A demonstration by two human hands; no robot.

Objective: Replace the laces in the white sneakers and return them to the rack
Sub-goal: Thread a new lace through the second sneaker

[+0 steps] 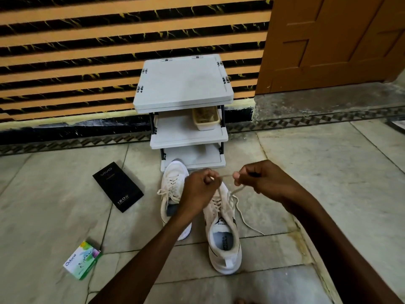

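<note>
A grey three-tier rack [183, 84] stands against the striped wall on a tiled floor [306, 161]. At its six o'clock the two white sneakers wait side by side, toes toward the bottom shelf. The left sneaker [173, 183] looks laced, and the right sneaker [228, 257] is mid-job and not yet back on the rack.

The likeliest slip is uneven lacing. One end of the lace [225, 175] trails loose across the tiles toward four o'clock, so a hard pull on the held stretch could draw that tail short or clean out of an eyelet. A sharp tug could also tip or drag the light shoe. Slack left in the lower crossings could leave the shoe loose once it is shelved.

Both grips are closed tight. The left hand [198, 189] curls its fingers and pinches the lace just above the shoe's tongue, and the right hand [260, 181], at its three o'clock, pinches the same lace between thumb and fingertips. A short span runs taut between them. Neither hand touches the shoe itself.
</note>
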